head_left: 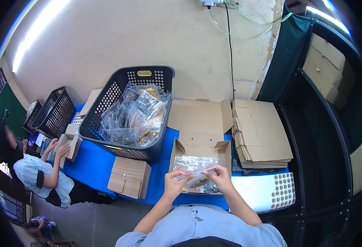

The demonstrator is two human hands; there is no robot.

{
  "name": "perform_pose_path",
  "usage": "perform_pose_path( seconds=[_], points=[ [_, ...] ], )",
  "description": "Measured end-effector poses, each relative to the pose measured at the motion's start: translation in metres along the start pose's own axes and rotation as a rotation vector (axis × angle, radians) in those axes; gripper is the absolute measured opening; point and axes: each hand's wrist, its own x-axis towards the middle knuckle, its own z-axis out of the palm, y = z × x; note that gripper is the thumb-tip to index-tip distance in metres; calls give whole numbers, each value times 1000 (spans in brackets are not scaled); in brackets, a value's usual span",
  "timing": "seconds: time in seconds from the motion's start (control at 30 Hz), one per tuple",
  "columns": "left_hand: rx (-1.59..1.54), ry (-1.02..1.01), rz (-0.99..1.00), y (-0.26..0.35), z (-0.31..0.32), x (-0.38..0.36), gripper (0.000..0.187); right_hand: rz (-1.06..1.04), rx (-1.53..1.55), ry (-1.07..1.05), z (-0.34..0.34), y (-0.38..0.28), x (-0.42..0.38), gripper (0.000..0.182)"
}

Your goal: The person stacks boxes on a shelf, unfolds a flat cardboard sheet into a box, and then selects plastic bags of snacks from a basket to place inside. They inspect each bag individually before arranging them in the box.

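Observation:
Over an open cardboard box (226, 158), my left hand (175, 181) and my right hand (219, 178) hold a clear plastic bag (198, 178) between them, the fingers of both pinched on its edges. Small items show inside the bag, too small to name. More clear bags (189, 161) lie in the box, whose lid is folded back toward the wall. Left of the box stands a black perforated basket (148, 153) filled with clear bags of small parts.
A stack of flat cardboard boxes (263, 131) and a sheet of round stickers (251, 191) lie right. A closed box (127, 177) stands below the basket on the blue table (88, 164). A co-worker (45, 177) at the left handles a small box; more baskets (55, 111) stand beyond.

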Motion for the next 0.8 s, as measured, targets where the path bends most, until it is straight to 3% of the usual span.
perform_pose_path(
  seconds=[0.13, 0.23, 0.27, 0.33, 0.47, 0.5, 0.57, 0.6, 0.7, 0.73, 0.77, 0.8],
  points=[
    [68, -37, -16, 2, -16, 8, 9, -38, -113, -97, -6, -18, -1, 26],
    [-12, -390, -47, 8, -32, 14, 28, -44, -75, -124, -10, -22, -2, 31],
    [-12, -386, -44, 11, -30, 14, 28, -55, -59, -76, -10, -22, -3, 31],
    [-475, -70, -130, 20, -26, 13, 39, -104, 33, 39, -14, -24, -1, 31],
    [-182, -171, -38, 1, -45, 18, 42, -263, -132, 255, -19, -17, -1, 29],
    [-214, -301, -73, 0, -39, 15, 48, -259, -128, 255, -12, -16, -2, 29],
    [-122, -386, 3, 5, -17, 6, 60, -436, -482, 113, 7, -24, -6, 30],
    [-151, -416, 35, 1, -9, 2, 73, -404, -532, 39, 18, -32, -9, 30],
    [-263, -314, 98, -10, 16, -7, 82, -482, -594, -11, 40, -34, -11, 31],
    [-359, -212, -27, -1, 22, -13, 64, -487, -566, -4, 38, -26, -8, 28],
    [-359, -212, -26, -7, 21, -13, 64, -487, -566, -4, 35, -18, -7, 28],
    [-273, -217, -35, -10, 19, -13, 52, -408, -580, 74, 33, -14, -6, 31]
  ],
)
